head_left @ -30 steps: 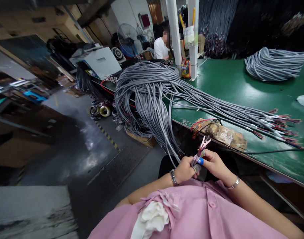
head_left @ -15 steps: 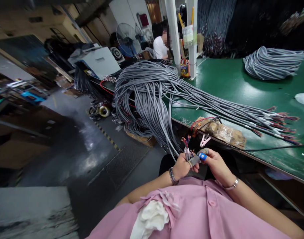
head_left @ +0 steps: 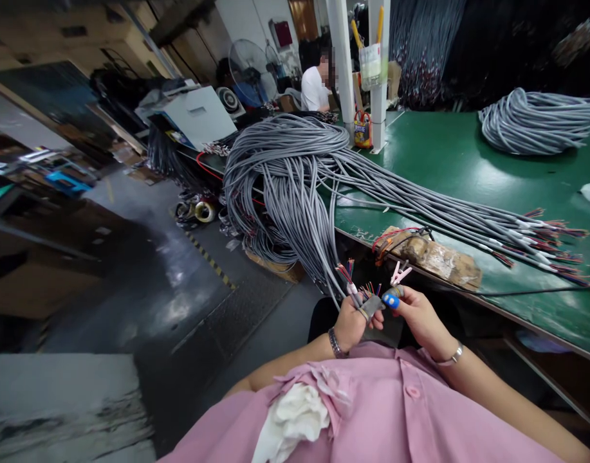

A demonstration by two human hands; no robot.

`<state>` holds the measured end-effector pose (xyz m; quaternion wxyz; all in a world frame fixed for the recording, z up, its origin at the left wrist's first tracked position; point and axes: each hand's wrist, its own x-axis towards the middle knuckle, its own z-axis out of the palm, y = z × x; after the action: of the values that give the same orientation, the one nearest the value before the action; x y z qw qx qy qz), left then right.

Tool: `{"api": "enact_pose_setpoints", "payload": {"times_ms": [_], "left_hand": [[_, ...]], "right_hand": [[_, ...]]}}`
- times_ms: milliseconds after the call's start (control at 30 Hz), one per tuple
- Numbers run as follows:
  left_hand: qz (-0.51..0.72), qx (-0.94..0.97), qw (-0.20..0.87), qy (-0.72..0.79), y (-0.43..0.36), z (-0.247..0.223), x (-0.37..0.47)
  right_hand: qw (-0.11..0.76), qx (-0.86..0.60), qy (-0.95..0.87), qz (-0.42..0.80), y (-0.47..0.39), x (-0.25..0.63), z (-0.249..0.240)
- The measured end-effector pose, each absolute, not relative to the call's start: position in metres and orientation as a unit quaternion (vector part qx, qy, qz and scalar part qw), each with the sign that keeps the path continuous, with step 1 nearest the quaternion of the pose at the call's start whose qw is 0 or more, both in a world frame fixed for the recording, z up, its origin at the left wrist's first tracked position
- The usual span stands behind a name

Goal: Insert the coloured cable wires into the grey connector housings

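My left hand (head_left: pixel 350 326) is closed around the ends of grey cables (head_left: pixel 353 298), whose thin coloured wires (head_left: pixel 345 272) fan out above the fingers. A grey cover wraps the left thumb. My right hand (head_left: pixel 419 317) is pinched right beside the left thumb tip, with a blue cover on its own thumb. Whatever lies between its fingertips is hidden. More coloured wires (head_left: pixel 370 289) stick up between the two hands. From the left hand the cables run back up into a big grey cable bundle (head_left: pixel 295 193) draped over the bench edge.
On the green bench (head_left: pixel 449 167), cable ends with coloured wires (head_left: pixel 550 247) lie at the right. A taped block (head_left: pixel 434 257) with a pale pink clip (head_left: pixel 399 275) beside it sits at the near edge. A coiled cable (head_left: pixel 536 122) lies farther back. Another person (head_left: pixel 314 88) sits beyond.
The wire ends in my left hand have tilted left and spread apart, showing more coloured wires between the hands. My right hand stays pinched, shifted very slightly. The view has moved a little.
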<state>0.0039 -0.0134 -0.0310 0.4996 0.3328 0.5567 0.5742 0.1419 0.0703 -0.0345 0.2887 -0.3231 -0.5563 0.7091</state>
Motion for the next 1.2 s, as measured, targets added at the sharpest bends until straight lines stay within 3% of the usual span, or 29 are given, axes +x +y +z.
{"api": "enact_pose_setpoints", "payload": {"times_ms": [400,633,867,1200], "left_hand": [[0.519,0.359,0.510,0.585,-0.016,-0.029,0.004],[0.553,0.313,0.509,0.581,-0.015,-0.032,0.004],[0.535,0.337,0.509,0.584,-0.015,-0.036,0.006],[0.516,0.348,0.502,0.601,-0.018,-0.034,0.005]], "right_hand": [[0.277,-0.311,-0.495,0.762,0.065,0.136,-0.033],[0.390,-0.345,-0.319,0.792,0.079,0.147,-0.037],[0.246,-0.314,-0.411,0.820,0.070,0.148,-0.033],[0.270,-0.303,-0.403,0.820,0.062,0.142,-0.033]]}}
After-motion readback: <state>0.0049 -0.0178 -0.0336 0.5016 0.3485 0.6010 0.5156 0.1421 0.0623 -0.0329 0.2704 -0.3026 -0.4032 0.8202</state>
